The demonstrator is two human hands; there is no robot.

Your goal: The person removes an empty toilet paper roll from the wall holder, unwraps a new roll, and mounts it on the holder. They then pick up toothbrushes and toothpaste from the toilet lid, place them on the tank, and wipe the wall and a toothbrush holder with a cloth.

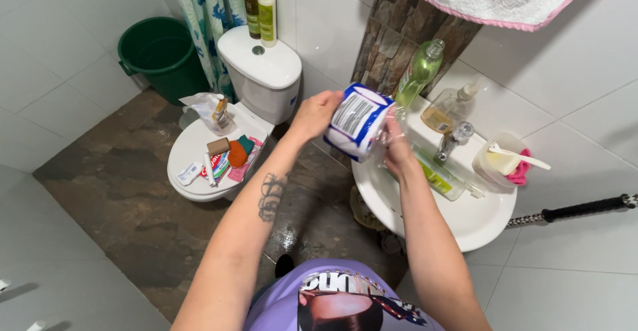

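I hold a blue and white plastic-wrapped pack (pixel 357 121) above the left edge of the white sink (pixel 465 221). My left hand (pixel 314 113) grips the pack's left side. My right hand (pixel 397 146) holds the clear wrap at its right end. A green bottle (pixel 420 73) stands just behind the pack, on the sink's rim.
A chrome tap (pixel 452 139), a clear soap bottle (pixel 450 107), a tube (pixel 435 175) and a tub with a white spoon (pixel 504 160) sit around the sink. The toilet lid (pixel 189 150) carries several small items. Two bottles (pixel 260 5) stand on the cistern. A green bucket (pixel 161 53) stands far left.
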